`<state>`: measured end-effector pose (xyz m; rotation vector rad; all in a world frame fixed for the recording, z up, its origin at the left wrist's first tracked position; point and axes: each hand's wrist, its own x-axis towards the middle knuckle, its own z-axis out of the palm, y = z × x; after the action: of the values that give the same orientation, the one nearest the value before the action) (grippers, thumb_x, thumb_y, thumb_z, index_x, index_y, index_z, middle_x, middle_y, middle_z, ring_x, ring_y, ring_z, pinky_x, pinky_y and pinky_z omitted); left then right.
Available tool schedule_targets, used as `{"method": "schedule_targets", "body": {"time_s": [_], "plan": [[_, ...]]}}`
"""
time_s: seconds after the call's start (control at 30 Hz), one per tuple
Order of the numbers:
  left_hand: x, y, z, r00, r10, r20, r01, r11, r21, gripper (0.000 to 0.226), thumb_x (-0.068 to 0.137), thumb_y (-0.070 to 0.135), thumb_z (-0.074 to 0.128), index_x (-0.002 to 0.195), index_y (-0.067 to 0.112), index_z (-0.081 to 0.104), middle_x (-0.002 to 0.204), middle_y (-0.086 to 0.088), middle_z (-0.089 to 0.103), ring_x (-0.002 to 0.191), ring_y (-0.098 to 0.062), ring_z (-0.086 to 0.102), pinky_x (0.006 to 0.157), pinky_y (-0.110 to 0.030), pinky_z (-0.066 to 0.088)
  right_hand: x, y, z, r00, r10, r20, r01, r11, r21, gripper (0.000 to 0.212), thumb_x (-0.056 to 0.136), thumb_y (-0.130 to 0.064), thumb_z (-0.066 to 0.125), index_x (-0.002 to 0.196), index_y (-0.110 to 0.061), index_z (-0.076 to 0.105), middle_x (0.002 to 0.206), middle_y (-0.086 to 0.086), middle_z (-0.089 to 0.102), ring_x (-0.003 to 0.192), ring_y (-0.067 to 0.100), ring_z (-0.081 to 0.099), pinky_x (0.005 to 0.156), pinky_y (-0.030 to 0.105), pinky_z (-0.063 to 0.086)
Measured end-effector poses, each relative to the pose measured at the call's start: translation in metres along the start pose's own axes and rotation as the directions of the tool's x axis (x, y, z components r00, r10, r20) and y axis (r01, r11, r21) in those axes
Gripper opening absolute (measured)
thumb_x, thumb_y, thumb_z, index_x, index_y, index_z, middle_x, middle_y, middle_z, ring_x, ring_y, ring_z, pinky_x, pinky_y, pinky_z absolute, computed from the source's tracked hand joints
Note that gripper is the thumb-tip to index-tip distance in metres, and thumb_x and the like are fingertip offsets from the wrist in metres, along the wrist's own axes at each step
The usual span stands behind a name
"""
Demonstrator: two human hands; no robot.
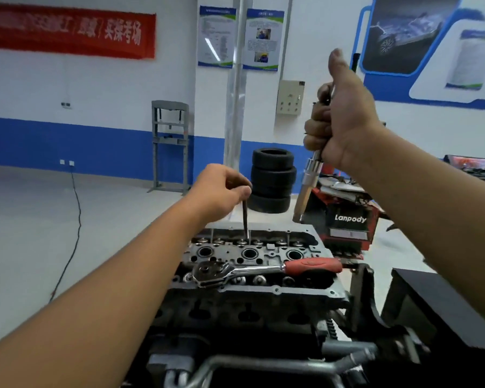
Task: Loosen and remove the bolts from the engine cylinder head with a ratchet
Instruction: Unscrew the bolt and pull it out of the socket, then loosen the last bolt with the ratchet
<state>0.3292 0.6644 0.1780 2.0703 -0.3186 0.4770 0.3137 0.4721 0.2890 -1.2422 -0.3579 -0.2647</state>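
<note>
Head view. The left hand [221,189] pinches the top of a long bolt [246,219] standing upright, its tip in a hole along the far edge of the cylinder head [252,264]. The right hand [339,121], raised clear, is wrapped around a socket extension [305,189] and what looks like other bolts. The ratchet [263,268] lies unheld across the head. Risk: a slack pinch could drop the bolt back down its hole.
</note>
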Motion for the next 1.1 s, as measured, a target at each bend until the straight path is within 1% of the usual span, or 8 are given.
{"method": "schedule_targets", "body": {"time_s": [0.2, 0.27, 0.47, 0.6, 0.67, 0.8, 0.93, 1.1], "plan": [[-0.026, 0.114, 0.043, 0.967, 0.163, 0.193, -0.133, 0.978, -0.16, 0.008, 0.098, 0.017, 0.07, 0.097, 0.021, 0.076, 0.089, -0.004, 0.077, 0.088, -0.02, 0.074, 0.075, -0.031, 0.062, -0.047, -0.084, -0.065, 0.992, 0.006, -0.128, 0.0, 0.999, 0.052, 0.055, 0.095, -0.066, 0.058, 0.069, -0.024, 0.034, 0.053, -0.006, 0.023, 0.045, 0.015, 0.014, 0.045, 0.024, 0.018], [-0.037, 0.154, 0.077, 0.939, 0.222, 0.263, -0.176, 0.966, -0.19, 0.008, 0.099, 0.02, 0.069, 0.097, 0.018, 0.077, 0.082, -0.001, 0.078, 0.082, -0.017, 0.074, 0.076, -0.033, 0.064, -0.072, -0.118, -0.098, 0.985, 0.0, -0.173, -0.008, 0.999, -0.047, 0.051, 0.097, -0.06, 0.059, 0.07, -0.023, 0.035, 0.049, -0.006, 0.024, 0.041, 0.014, 0.015, 0.044, 0.023, 0.017], [-0.094, 0.273, 0.205, 0.844, 0.345, 0.411, -0.183, 0.905, -0.384, 0.014, 0.102, 0.02, 0.065, 0.095, 0.009, 0.071, 0.06, 0.007, 0.071, 0.054, -0.006, 0.068, 0.048, -0.016, 0.051, -0.184, -0.203, -0.238, 0.927, 0.104, -0.359, -0.262, 0.866, -0.427, 0.031, 0.101, -0.034, 0.061, 0.079, -0.021, 0.044, 0.051, -0.007, 0.02, 0.039, 0.009, 0.015, 0.039, 0.018, 0.017], [-0.16, 0.33, 0.311, 0.766, 0.341, 0.544, -0.001, 0.848, -0.53, 0.019, 0.1, 0.023, 0.068, 0.095, 0.006, 0.072, 0.071, -0.005, 0.074, 0.063, -0.016, 0.074, 0.059, -0.027, 0.059, -0.293, -0.178, -0.347, 0.787, 0.189, -0.587, -0.54, 0.673, -0.506, 0.039, 0.097, -0.048, 0.065, 0.091, -0.01, 0.064, 0.053, -0.004, 0.044, 0.04, 0.008, 0.026, 0.038, 0.019, 0.023], [-0.203, 0.348, 0.366, 0.738, 0.305, 0.601, 0.066, 0.854, -0.515, 0.022, 0.099, 0.024, 0.071, 0.097, 0.003, 0.072, 0.079, -0.012, 0.073, 0.065, -0.02, 0.074, 0.061, -0.032, 0.061, -0.351, -0.159, -0.392, 0.717, 0.274, -0.641, -0.601, 0.709, -0.369, 0.045, 0.098, -0.054, 0.061, 0.096, -0.01, 0.063, 0.059, -0.001, 0.054, 0.039, 0.006, 0.026, 0.037, 0.018, 0.022], [-0.3, 0.361, 0.46, 0.694, 0.08, 0.715, 0.338, 0.841, -0.422, 0.029, 0.098, 0.023, 0.073, 0.101, -0.005, 0.069, 0.086, -0.022, 0.072, 0.061, -0.028, 0.07, 0.055, -0.034, 0.061, -0.459, -0.142, -0.46, 0.622, 0.424, -0.658, -0.608, 0.791, -0.064, 0.048, 0.105, -0.041, 0.055, 0.069, -0.012, 0.07, 0.053, -0.002, 0.051, 0.034, 0.006, 0.024, 0.042, 0.022, 0.014], [-0.373, 0.361, 0.509, 0.478, -0.036, 0.878, 0.619, 0.723, -0.308, 0.03, 0.1, 0.03, 0.07, 0.118, 0.008, 0.062, 0.108, -0.016, 0.071, 0.083, -0.025, 0.073, 0.058, -0.029, 0.061, -0.532, -0.124, -0.5, 0.456, 0.461, -0.761, -0.645, 0.76, 0.074, 0.034, 0.103, -0.024, 0.06, 0.075, -0.007, 0.068, 0.051, -0.001, 0.048, 0.035, 0.007, 0.027, 0.038, 0.022, 0.021], [-0.406, 0.341, 0.529, 0.353, -0.027, 0.935, 0.567, 0.801, -0.191, 0.035, 0.098, 0.032, 0.073, 0.124, 0.016, 0.057, 0.113, -0.011, 0.066, 0.098, -0.024, 0.072, 0.073, -0.035, 0.066, -0.567, -0.139, -0.56, 0.203, 0.287, -0.936, -0.497, 0.854, 0.154, 0.03, 0.106, -0.013, 0.052, 0.076, -0.008, 0.052, 0.058, 0.006, 0.046, 0.028, 0.007, 0.024, 0.033, 0.016, 0.021]]}}
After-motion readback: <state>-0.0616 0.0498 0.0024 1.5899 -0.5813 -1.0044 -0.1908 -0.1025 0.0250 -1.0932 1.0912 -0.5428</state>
